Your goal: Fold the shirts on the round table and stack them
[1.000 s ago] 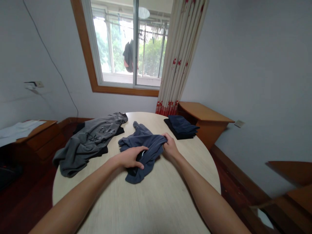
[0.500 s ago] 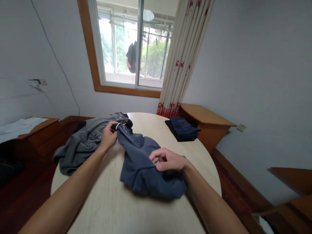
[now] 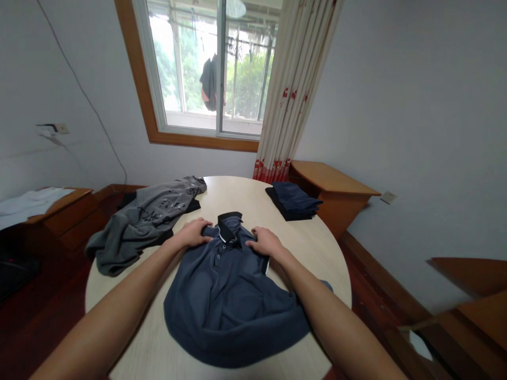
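Observation:
A dark blue-grey polo shirt (image 3: 233, 295) lies spread on the round table (image 3: 146, 338), its black collar (image 3: 229, 227) pointing away from me and its buttons facing up. My left hand (image 3: 196, 233) grips the shirt's left shoulder, thumb and fingers closed on the cloth. At the opposite shoulder, my right hand (image 3: 265, 241) pinches the fabric between thumb and fingers. The hem bunches in soft folds near the table's front, and part of the right side lies under my right forearm.
A crumpled grey garment (image 3: 146, 219) with dark print lies along the table's left edge, black cloth beneath it. Folded dark clothes (image 3: 295, 199) are stacked at the back right. Beyond them stands a wooden desk (image 3: 332, 179); a wooden cabinet (image 3: 71, 216) is at the left.
The polo shirt has gone from bunched and lifted to spread out with its collar away from me. My right hand has moved from the cloth's middle up to the shoulder.

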The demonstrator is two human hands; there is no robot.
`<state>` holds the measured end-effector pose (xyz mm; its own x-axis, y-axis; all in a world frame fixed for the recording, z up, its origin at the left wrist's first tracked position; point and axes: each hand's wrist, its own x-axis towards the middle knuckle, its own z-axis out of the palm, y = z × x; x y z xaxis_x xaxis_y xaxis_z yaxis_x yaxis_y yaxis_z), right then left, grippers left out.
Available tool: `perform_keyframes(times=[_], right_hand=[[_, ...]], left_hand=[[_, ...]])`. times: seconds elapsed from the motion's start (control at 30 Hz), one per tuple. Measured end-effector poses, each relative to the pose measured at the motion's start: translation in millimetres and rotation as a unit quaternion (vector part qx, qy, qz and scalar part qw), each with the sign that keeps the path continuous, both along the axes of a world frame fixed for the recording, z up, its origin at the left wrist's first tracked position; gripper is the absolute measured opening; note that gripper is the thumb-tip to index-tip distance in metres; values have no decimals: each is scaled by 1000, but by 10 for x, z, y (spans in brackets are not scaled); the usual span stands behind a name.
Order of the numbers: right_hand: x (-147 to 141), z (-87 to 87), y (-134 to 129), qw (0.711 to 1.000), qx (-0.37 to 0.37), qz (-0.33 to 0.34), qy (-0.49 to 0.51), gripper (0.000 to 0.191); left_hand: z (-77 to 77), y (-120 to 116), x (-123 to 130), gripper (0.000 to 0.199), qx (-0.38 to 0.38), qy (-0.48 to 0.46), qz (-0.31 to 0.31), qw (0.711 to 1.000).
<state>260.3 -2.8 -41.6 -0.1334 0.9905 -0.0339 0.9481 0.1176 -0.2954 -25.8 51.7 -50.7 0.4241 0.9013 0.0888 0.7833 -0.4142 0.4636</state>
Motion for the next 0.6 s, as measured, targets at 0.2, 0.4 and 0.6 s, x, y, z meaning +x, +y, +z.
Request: perform_keyframes(times=[0.2,0.4,0.6], right_hand=[[454,171,96,994,58,-83,34,7],[1051,412,67,920,283,-245,119,15],[982,715,-185,817,486,-210,229,19]], left_hand=[[219,16,-177,24,148,-80,73,983],[444,-27,-518,13,341,-140,248,896],[838,-355,-578,9,484,-172,299,804]])
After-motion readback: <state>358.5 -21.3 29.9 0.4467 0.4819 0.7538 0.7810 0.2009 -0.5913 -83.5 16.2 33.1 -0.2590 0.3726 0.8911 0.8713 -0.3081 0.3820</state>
